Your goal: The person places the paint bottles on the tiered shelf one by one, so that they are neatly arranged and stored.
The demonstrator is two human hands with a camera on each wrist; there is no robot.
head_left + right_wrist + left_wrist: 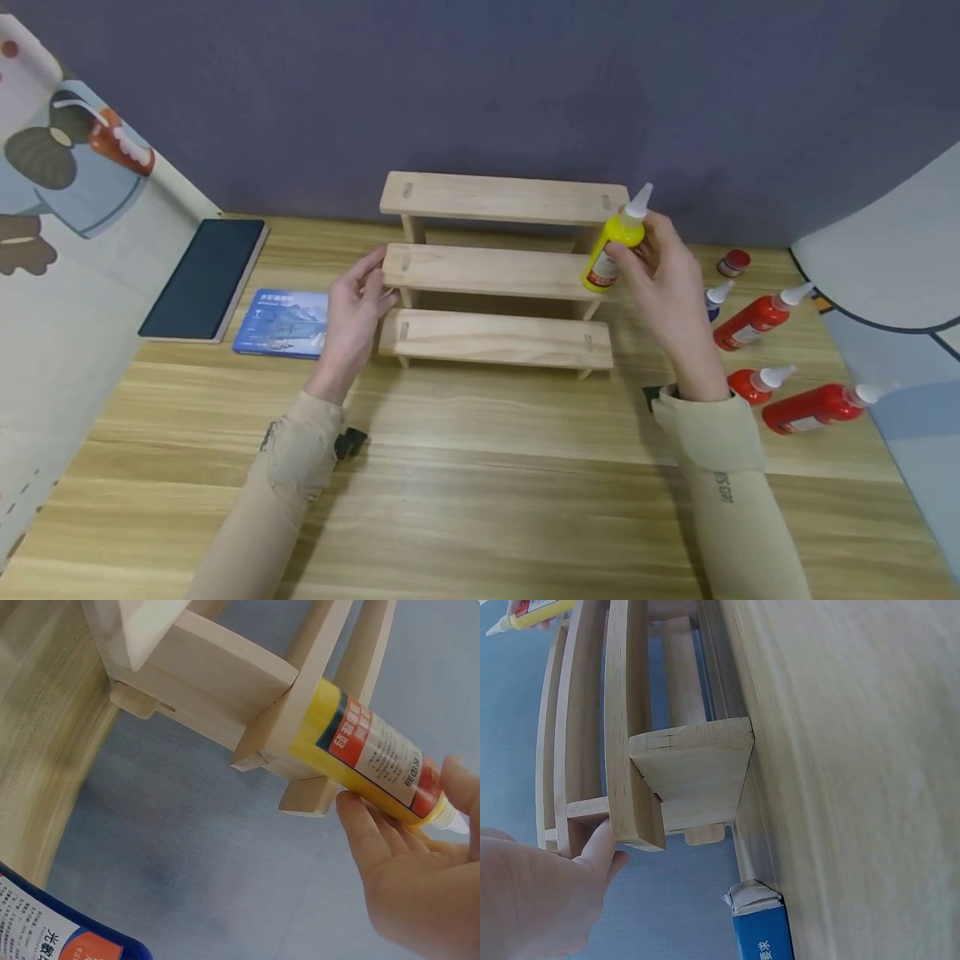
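A yellow bottle (611,252) with a white pointed nozzle is held in my right hand (667,283), between thumb and fingers. Its base meets the right end of the middle step of a three-tier wooden shelf (495,268); the bottle leans slightly to the right. In the right wrist view the label of the yellow bottle (375,750) faces the camera, with fingers under its side. My left hand (354,312) grips the left end of the middle step. The left wrist view has that hand (547,889) at the end of the wooden shelf (697,772).
Several red bottles (813,408), a blue bottle (712,304) and a small red jar (733,262) are on the right of the table (480,500). To the left lie a blue box (281,323) and a dark flat book (202,279). A dark wall (480,92) stands behind.
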